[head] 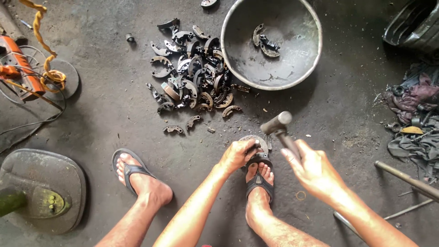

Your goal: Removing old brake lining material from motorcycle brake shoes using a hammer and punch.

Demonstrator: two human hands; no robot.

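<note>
My right hand (312, 168) grips the handle of a hammer (277, 124), whose head is raised above the floor. My left hand (238, 153) is closed on a short metal tool, a chisel or punch, set against a curved brake shoe (257, 139) lying on the floor just ahead of my right foot (259, 183). A pile of dark brake shoes (194, 73) lies on the floor further ahead, to the left. Behind it stands a large metal bowl (238, 27) holding a few more shoes (265, 43).
My left foot (139, 176) in a sandal rests at lower left. A grey seat-like pad (43, 187) lies at the left edge. An orange power tool with cable (20, 68) is at upper left. Rags and small parts (414, 114) and metal rods (407, 178) lie at right.
</note>
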